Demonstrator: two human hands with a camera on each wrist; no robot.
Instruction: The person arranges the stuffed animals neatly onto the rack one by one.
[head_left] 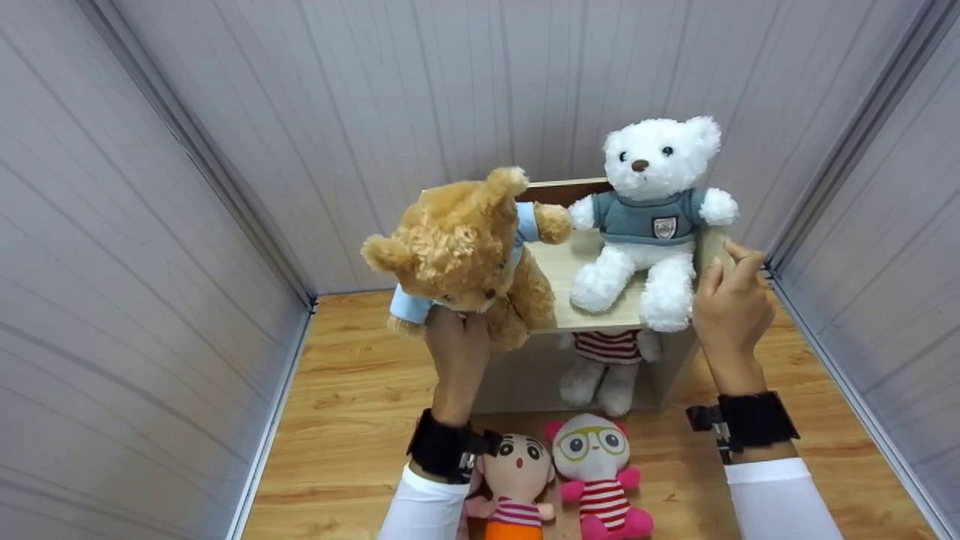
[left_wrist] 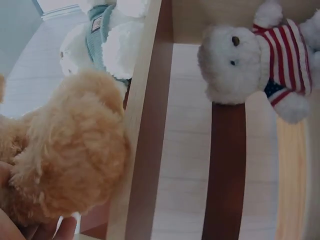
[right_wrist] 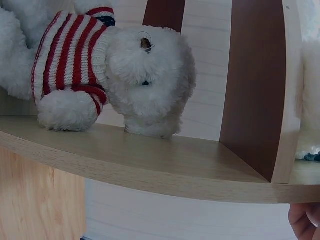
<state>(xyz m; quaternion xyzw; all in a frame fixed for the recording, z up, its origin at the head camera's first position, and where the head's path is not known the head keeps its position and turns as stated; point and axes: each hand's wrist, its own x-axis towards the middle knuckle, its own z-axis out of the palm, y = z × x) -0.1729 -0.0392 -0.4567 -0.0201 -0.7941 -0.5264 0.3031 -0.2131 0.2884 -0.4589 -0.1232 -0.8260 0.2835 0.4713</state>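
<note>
Centre frame in the head view, the left hand (head_left: 457, 352) grips the brown bear (head_left: 469, 255) from below, beside the shelf (head_left: 559, 270); the right hand (head_left: 731, 300) clasps its corner. Left wrist view: bear overhangs the edge and could tip off. Right wrist view: fingertips (right_wrist: 305, 222) only.

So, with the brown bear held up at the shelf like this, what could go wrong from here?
1. The brown bear, held by the left hand near the shelf edge, may not sit securely and could tip off.
2. Its paw is very near the white bear, whose legs already hang over the front; a nudge might knock it down.
3. The right hand grips only the shelf's corner; the shelf could shift.
</note>
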